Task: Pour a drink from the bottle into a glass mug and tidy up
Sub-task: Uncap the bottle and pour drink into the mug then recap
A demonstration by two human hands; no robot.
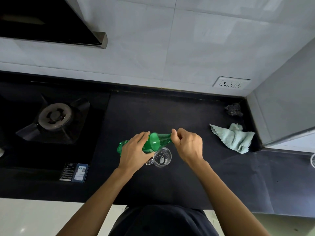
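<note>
the green bottle (153, 142) is tilted almost flat above the black counter (170, 184), just behind and partly over the glass mug (161, 158). the left hand (134, 150) wraps around the body of the bottle, and the right hand (187, 145) is clenched on the neck end; the cap is hidden under the fingers, so i cannot tell if it is on or already off.

i judge the bottle as thin plastic, light and a little soft, so a hard squeeze can push the drink out too fast. the best hold is around the thick middle part, with the other hand only guiding the neck. the mug looks empty, it is glass, fragile and easy to knock, and its handle is touching or very near the left hand.

a pale green cloth (233, 137) lies to the right, well apart, with a dark scrubber (234, 109) behind it. the gas stove (54, 116) is at the left. nothing stands between bottle and mug.
</note>
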